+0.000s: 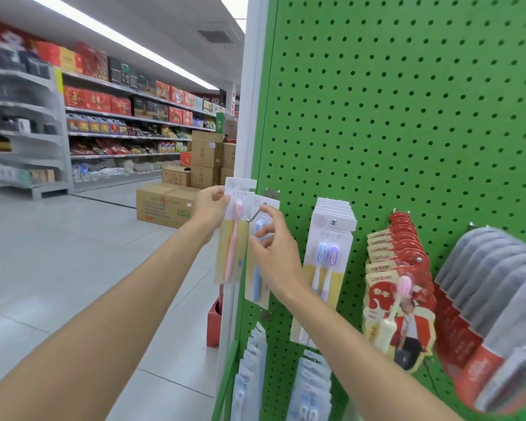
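My left hand [210,208] pinches the top of a pink toothbrush pack [232,250], held upright beside the white edge post of the green pegboard [407,117]. My right hand [271,250] pinches a blue toothbrush pack [257,287] that hangs at a metal hook [254,214] on the board. The right index finger points up near the card's hanging hole. The right hand and wrist hide part of the blue pack.
Two-brush packs [328,250] hang right of the blue pack, then red "canban" packs [398,287] and grey-red packs [492,314]. More packs [251,372] hang below. Cardboard boxes [164,205] stand on the aisle floor; stocked shelves [119,117] line the far left.
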### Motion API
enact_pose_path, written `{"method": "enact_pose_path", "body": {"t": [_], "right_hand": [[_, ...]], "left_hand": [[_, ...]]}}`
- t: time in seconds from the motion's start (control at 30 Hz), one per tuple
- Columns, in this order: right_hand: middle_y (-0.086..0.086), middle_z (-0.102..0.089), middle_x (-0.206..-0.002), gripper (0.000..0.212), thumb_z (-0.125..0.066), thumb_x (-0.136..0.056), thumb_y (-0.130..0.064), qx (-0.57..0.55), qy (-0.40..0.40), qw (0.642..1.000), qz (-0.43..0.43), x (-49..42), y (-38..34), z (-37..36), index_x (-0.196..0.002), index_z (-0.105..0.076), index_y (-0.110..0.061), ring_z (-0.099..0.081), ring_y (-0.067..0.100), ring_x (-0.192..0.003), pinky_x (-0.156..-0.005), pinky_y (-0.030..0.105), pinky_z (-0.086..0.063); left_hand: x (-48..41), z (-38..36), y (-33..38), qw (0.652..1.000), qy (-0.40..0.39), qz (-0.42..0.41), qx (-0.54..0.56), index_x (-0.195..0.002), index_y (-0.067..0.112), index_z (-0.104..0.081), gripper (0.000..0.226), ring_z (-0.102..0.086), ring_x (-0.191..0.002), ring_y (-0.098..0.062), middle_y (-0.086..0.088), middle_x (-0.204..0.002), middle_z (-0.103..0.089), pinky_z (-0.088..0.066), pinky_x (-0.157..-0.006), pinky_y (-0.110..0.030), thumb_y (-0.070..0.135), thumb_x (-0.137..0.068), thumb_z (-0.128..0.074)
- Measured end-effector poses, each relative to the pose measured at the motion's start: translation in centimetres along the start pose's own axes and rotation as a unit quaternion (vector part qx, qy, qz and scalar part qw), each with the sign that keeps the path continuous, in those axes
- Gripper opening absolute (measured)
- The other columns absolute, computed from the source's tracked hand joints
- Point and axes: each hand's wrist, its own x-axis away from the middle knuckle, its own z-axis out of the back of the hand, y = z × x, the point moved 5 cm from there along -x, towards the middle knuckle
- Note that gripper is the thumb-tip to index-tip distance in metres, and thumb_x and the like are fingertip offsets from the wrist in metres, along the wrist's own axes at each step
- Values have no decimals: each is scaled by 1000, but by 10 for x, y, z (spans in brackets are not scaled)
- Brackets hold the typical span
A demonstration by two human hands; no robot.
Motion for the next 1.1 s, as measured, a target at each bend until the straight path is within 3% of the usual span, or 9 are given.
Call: {"method": "enact_pose_path", "body": {"t": [0.07, 0.23, 0.33, 0.47, 0.6, 0.7, 0.9, 1.0, 1.1], "right_hand": [[1, -56, -99, 50, -53, -94, -12, 1, -15, 1000, 11, -4, 2, -2, -131, -43, -43, -47, 6, -67, -64, 20, -43], [-1, -57, -96, 47, -51, -94, -9, 11, -19, 999, 28, -12, 5, -4, -131, -48, -38, -46, 5, -65, -65, 22, -41], [-2, -57, -97, 45, -52, -95, -10, 6, -23, 999, 33, -13, 4, -3, -130, -48, -38, -47, 2, -64, -68, 27, -47], [-2, -58, -97, 43, -52, -96, -12, 4, -28, 999, 33, -13, 3, -3, -131, -47, -36, -49, 6, -66, -67, 28, -49], [-3, -58, -96, 44, -52, -95, -12, -2, -29, 999, 33, -12, 4, -4, -132, -46, -35, -50, 7, -65, -63, 24, -45], [-3, -59, -96, 45, -52, -94, -12, -2, -29, 999, 37, -12, 4, -4, -131, -45, -36, -51, 9, -67, -64, 24, -46], [-5, -58, -96, 59, -52, -94, -9, 3, -27, 999, 22, -2, 2, 0, -144, -36, -37, -49, 2, -63, -68, 21, -47], [-6, -58, -96, 58, -51, -94, -9, 7, -24, 1000, 5, 12, -1, 2, -142, -35, -36, -47, -1, -58, -62, 14, -43], [-5, -57, -97, 46, -50, -93, -8, 17, -12, 1000, -13, 28, -6, 7, -134, -42, -29, -50, 8, -66, -67, 30, -49]], "left_hand": [[-6, -5, -4, 999, -32, 2, -6, -99, 18, -69, 21, -66, -100, -24, -3, -104, -72, -55, -86, -39, 7, -99, -50], [-5, -20, -10, 995, -98, 12, 18, -113, 2, -64, 21, -60, -65, -8, -9, -94, -64, -44, -47, -12, 2, -101, -46], [-2, -28, -8, 989, -138, 27, 47, -99, 8, -62, 20, -55, -48, 3, 2, -74, -62, -45, -49, -10, 2, -102, -44], [3, -35, -9, 979, -194, 46, 42, -121, 5, -62, 28, -53, -71, -8, -5, -100, -64, -48, -67, -22, 0, -101, -43], [12, -43, -5, 972, -226, 51, 40, -117, 12, -65, 46, -55, -53, -4, -1, -89, -68, -46, -59, -22, -12, -95, -32], [13, -44, -7, 968, -241, 61, 39, -118, 17, -67, 46, -58, -81, -16, -5, -104, -69, -51, -71, -28, -6, -98, -33], [23, -31, -24, 984, -141, 94, 49, -111, 16, -66, 25, -60, -96, -22, -7, -102, -62, -52, -94, -40, 4, -100, -46], [39, -20, -28, 994, -44, 100, 19, -88, 22, -60, 14, -61, -91, -22, -10, -100, -64, -52, -91, -41, 14, -98, -55], [61, -7, -26, 994, 32, 98, -40, -76, 19, -54, 16, -61, -87, -33, -19, -105, -68, -51, -81, -38, 16, -91, -57]]}}
